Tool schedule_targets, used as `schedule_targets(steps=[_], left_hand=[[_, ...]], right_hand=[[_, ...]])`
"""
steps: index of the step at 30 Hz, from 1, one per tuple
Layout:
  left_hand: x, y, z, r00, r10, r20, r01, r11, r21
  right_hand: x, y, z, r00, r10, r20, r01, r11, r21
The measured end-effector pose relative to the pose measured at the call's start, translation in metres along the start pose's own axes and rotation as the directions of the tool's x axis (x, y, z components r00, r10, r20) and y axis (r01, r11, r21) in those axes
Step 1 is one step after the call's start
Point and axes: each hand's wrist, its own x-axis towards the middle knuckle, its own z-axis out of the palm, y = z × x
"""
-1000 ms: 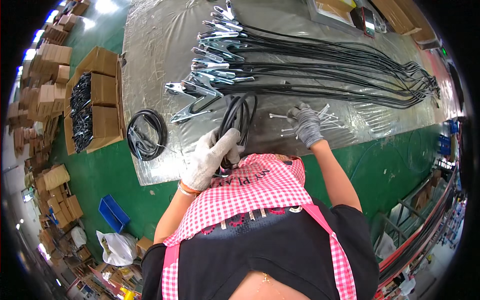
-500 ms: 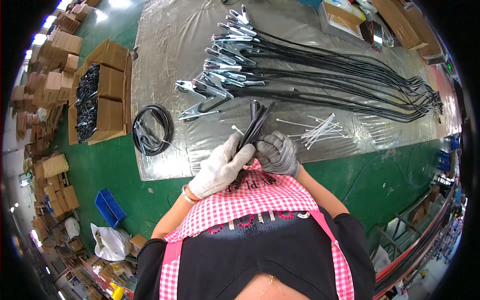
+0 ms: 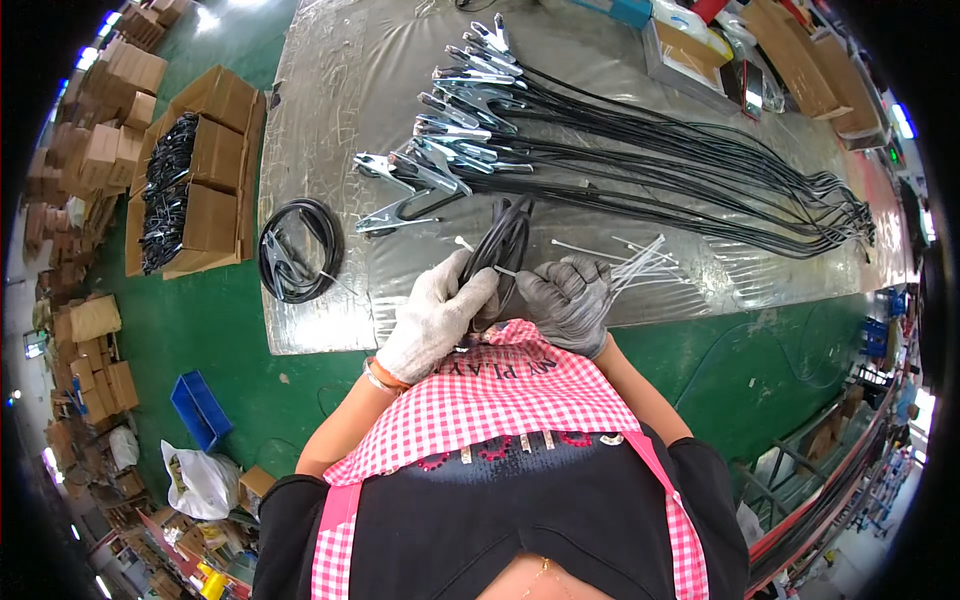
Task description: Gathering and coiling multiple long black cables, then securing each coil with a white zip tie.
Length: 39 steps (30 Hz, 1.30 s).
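In my left hand [image 3: 435,315], gloved in white knit, is a coiled bundle of black cable [image 3: 503,240], gripped at the table's near edge. A short stretch of white cable tie [image 3: 506,271] shows between the bundle and my right hand [image 3: 568,305]. The right hand wears a greyer glove, and its curled fingers pinch the tie's end; the rest of the tie is hidden. Just beyond it lies a loose pile of white cable ties [image 3: 645,265]. Several metal clamps [image 3: 440,170] on long black cables [image 3: 690,150] stretch across the table beyond both hands.
A finished-looking cable coil [image 3: 335,240] with a clamp lies at the table's left edge. Left of the plastic-covered table [image 3: 350,90] stands a cardboard box [image 3: 215,215] of black coils. A grey tray [image 3: 690,75] sits at the far right; a blue bin [image 3: 200,410] rests on the green floor.
My right hand has moved away from the bundle to the right, with a white tie now showing between them. The left hand keeps its grip, and the bundle has turned slightly.
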Motion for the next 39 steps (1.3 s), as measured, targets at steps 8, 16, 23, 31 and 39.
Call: schedule_targets(steps=[8, 16, 23, 31, 39], left_hand=[[0.005, -0.025, 0.011, 0.97, 0.191, -0.149, -0.19, 0.981, 0.026], [0.005, -0.034, 0.017, 0.932, 0.293, -0.215, -0.28, 0.956, 0.087], [0.004, -0.028, 0.017, 0.951, 0.224, -0.213, -0.227, 0.974, 0.011], [0.004, -0.026, 0.018, 0.959, 0.219, -0.179, -0.223, 0.975, -0.002], [0.003, -0.037, 0.019, 0.964, 0.248, -0.091, -0.244, 0.968, 0.052]], right_hand=[[0.018, -0.011, 0.0, 0.971, 0.229, -0.06, -0.183, 0.886, 0.427], [0.037, -0.018, -0.007, 0.828, 0.403, 0.389, -0.541, 0.392, 0.744], [0.032, -0.013, -0.009, 0.825, 0.387, 0.412, -0.548, 0.371, 0.75], [0.028, -0.016, -0.005, 0.819, 0.45, 0.356, -0.531, 0.36, 0.767], [0.068, -0.019, -0.016, 0.954, 0.282, 0.105, -0.3, 0.887, 0.35]])
